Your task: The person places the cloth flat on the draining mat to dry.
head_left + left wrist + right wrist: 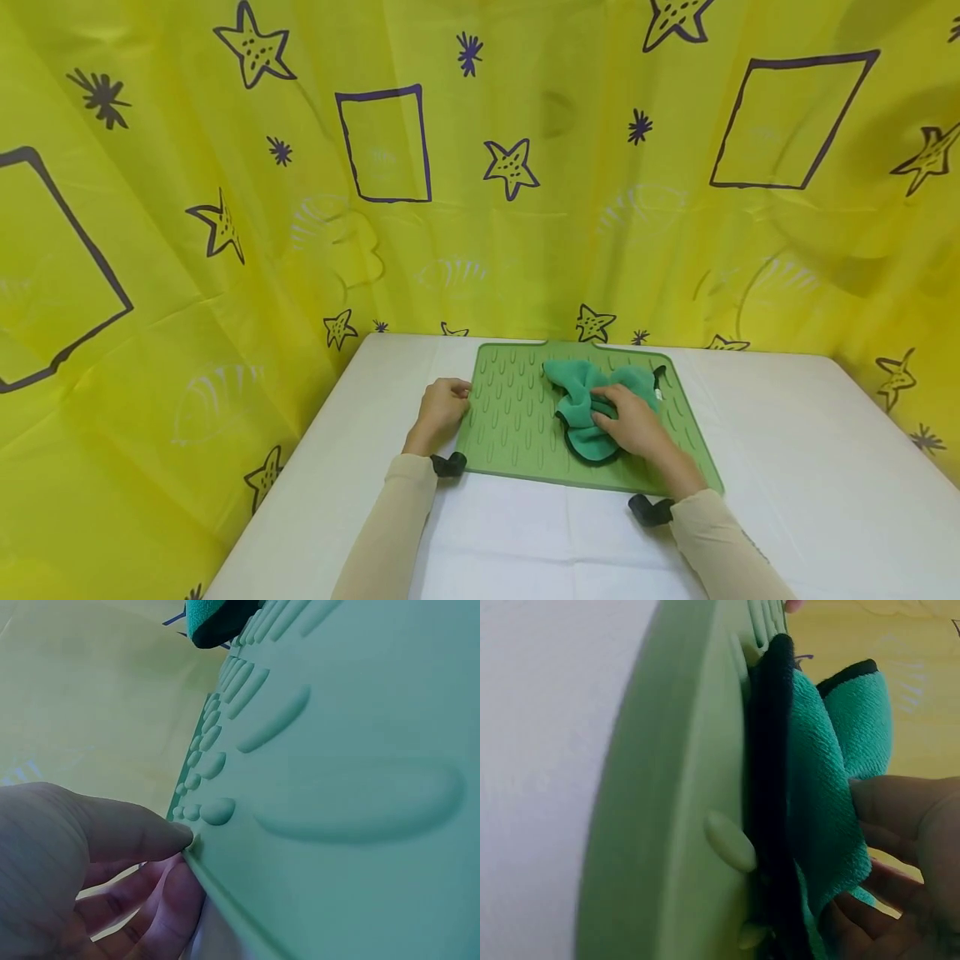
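While the left hand (442,408) pinched the ridged green mat's (510,417) edge steady, the right hand's (633,423) curled fingers bunched the teal microfiber cloth (581,396) on it; best kept pressed flat.

one green mat (510,417), one teal cloth (585,400)

No words, numbers, labels or brand marks can be read anywhere. The yellow curtain (480,167) at the far side carries only drawn stars, squares and faint shell outlines, and the green mat (517,417) shows only raised ridges.
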Demonstrator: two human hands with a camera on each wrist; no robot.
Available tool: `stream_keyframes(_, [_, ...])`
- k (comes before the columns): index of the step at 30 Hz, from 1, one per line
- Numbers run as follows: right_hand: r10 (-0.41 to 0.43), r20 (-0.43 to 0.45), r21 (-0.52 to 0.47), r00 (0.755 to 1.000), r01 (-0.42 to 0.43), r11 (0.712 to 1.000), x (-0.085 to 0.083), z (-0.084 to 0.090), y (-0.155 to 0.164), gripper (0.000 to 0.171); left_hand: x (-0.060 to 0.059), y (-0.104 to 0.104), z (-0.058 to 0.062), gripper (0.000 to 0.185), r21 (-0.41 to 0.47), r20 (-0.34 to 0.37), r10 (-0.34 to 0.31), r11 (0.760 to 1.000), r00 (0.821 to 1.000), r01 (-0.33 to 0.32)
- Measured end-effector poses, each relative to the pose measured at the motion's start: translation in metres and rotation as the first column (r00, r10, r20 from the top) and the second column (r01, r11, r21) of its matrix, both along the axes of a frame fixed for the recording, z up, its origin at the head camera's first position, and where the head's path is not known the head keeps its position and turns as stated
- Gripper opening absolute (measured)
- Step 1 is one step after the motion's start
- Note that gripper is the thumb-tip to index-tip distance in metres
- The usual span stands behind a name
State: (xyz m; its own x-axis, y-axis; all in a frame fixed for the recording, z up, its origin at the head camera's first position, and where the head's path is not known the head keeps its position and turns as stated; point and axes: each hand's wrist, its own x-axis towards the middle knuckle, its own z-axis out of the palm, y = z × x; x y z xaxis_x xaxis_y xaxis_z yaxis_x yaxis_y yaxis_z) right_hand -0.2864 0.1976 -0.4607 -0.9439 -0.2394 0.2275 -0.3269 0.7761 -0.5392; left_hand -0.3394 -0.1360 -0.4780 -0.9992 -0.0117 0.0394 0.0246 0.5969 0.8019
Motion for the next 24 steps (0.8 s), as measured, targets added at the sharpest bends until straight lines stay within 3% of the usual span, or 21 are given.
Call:
stream_keyframes(5, [0.04,-0.022,-0.053,0.999,-0.041,0.998,0.001,0.006,0.005,0.039,0.0,-0.002,0.007,0.034,-0.015,0.02,-0.04,0.999,0.999,0.04])
stream_keyframes(11, [0.033,-0.073,-0.136,0.997,-0.043,0.99,0.001,0.02,0.018,0.029,-0.002,-0.001,0.015,0.033,-0.084,-0.056,-0.08,0.994,0.995,0.075])
stream_keyframes(19, [-0.105,-0.054,-0.152,0.993,0.096,0.984,0.004,0.034,0.045,0.031,-0.001,0.017,0.023,0.029,-0.009,-0.157,-0.158,0.987,0.975,0.159])
stream_keyframes(24, [-0.155,0.013,-0.116,0.988,0.155,0.981,0.007,0.036,0.064,0.032,0.002,0.035,0.027,0.025,-0.012,-0.196,-0.217,0.976,0.957,0.218])
